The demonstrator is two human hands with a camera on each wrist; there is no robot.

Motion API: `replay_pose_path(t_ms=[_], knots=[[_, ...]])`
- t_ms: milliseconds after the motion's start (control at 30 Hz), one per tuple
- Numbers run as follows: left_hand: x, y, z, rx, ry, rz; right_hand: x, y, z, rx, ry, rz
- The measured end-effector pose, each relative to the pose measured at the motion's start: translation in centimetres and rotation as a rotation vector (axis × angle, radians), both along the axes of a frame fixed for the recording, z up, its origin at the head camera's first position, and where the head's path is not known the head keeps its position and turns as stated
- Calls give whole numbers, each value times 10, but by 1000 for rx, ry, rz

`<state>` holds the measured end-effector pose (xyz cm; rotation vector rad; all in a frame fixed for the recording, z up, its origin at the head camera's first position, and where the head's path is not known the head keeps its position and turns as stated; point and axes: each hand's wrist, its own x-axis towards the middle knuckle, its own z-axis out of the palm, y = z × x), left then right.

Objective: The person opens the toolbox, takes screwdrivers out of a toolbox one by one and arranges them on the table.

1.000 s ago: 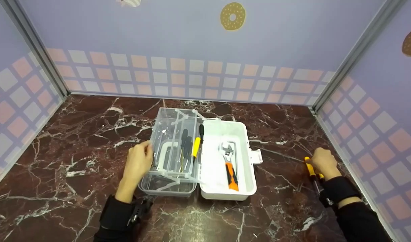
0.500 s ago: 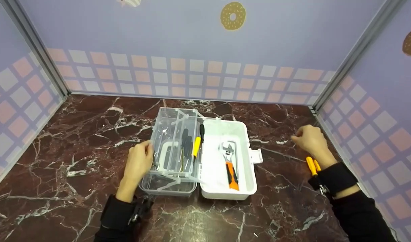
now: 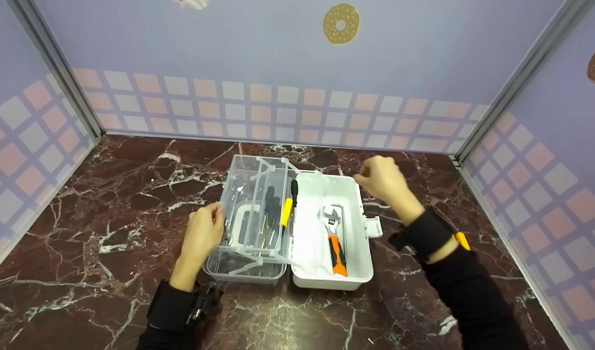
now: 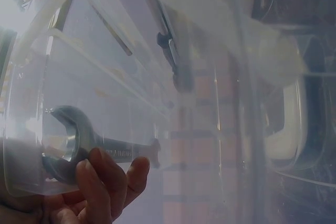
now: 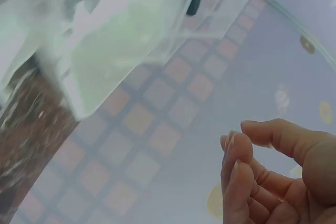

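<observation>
My left hand (image 3: pixel 205 233) grips the left wall of a clear plastic tray (image 3: pixel 241 166), part of an opened toolbox. Through the plastic in the left wrist view, an open-end wrench (image 4: pixel 128 150) lies by the fingertips. Over the far right corner of the toolbox's white base (image 3: pixel 332 283) is my right hand (image 3: pixel 384 181), holding nothing. Its thumb and index finger are apart in the right wrist view. Inside the base lie an orange-and-black adjustable wrench (image 3: pixel 337 253) and an L-shaped hex key (image 3: pixel 343 228). A yellow-handled tool (image 3: pixel 462 240) is mostly hidden under the right forearm.
A yellow-handled screwdriver (image 3: pixel 287 211) and a black-handled one (image 3: pixel 294 191) lie at the tray's right side, with several dark-handled tools (image 3: pixel 273 209) beside them. A white latch (image 3: pixel 373 227) juts out from the base. Patterned panels (image 3: pixel 278 112) enclose the marble-look table (image 3: pixel 146 214).
My right hand has left the yellow-handled tool at the right and moved up and left to the white base. My left hand stays on the clear tray.
</observation>
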<state>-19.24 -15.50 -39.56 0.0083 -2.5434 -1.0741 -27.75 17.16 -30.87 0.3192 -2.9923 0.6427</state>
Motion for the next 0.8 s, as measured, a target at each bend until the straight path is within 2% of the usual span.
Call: replay_pose_path(t_ms=[167,400,600,800], knots=[[0,0,-1,16,15,-12,-6,-34,-8,-36,-12,49],[0,-2,0,17,6,-6,-18,-74,-22,-60,-38,77],[0,-1,-1,-9,19,-2,-25,-92,-37,32,3,143],[-2,-1,-1,-12,36,0,-36,-102,-50,89,-33,117]])
